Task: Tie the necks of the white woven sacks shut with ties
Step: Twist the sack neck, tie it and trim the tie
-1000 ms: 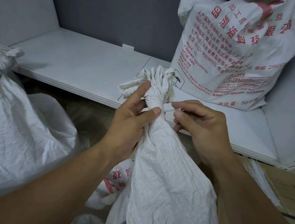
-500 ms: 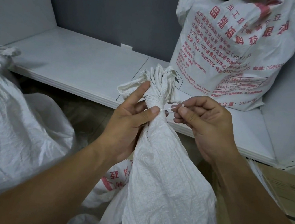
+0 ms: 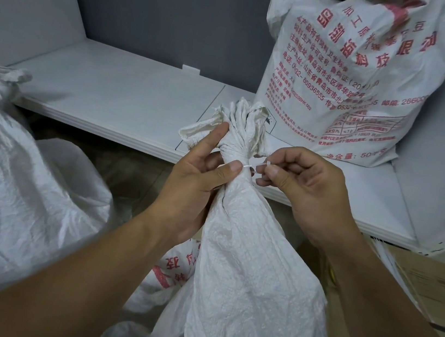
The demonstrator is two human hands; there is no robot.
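since a second ago our right hand (image 3: 307, 188) has drawn the tie (image 3: 254, 167) out sideways – fingertips pinch its tail. left hand (image 3: 200, 176) grips the sack (image 3: 246, 257) neck just below the shelf (image 3: 127, 103), thumb bracing the knot – keeps gathers bunched.

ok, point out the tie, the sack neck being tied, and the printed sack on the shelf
tie (image 3: 250, 167), head view, thin white strip right of the neck.
sack neck (image 3: 236, 153), head view, cinched pleats above the tie.
printed sack (image 3: 343, 71), head view, red-lettered front panel.
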